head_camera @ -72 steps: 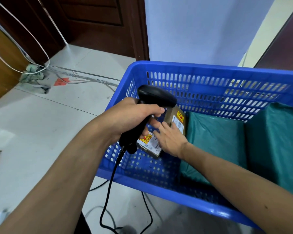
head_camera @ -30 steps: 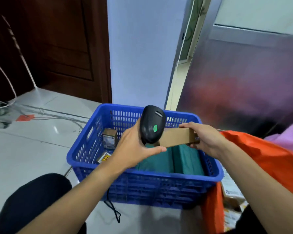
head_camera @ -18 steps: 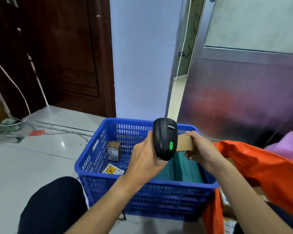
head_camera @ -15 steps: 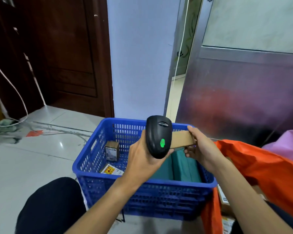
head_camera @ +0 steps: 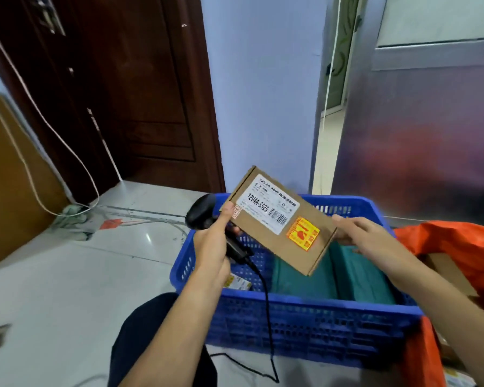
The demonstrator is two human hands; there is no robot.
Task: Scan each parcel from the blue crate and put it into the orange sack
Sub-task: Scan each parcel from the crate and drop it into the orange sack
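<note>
parcel (head_camera: 280,219): matt brown cardboard | crate (head_camera: 313,328): blue perforated plastic | floor (head_camera: 67,275): glossy tile | door (head_camera: 140,93): dark wood

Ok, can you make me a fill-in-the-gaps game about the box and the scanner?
1. The cardboard box is held up above the ____ crate.
2. The left hand grips a ____ scanner.
3. The right hand holds the end of the box nearer the ____ sack.
Missing words: blue, black, orange.
</note>
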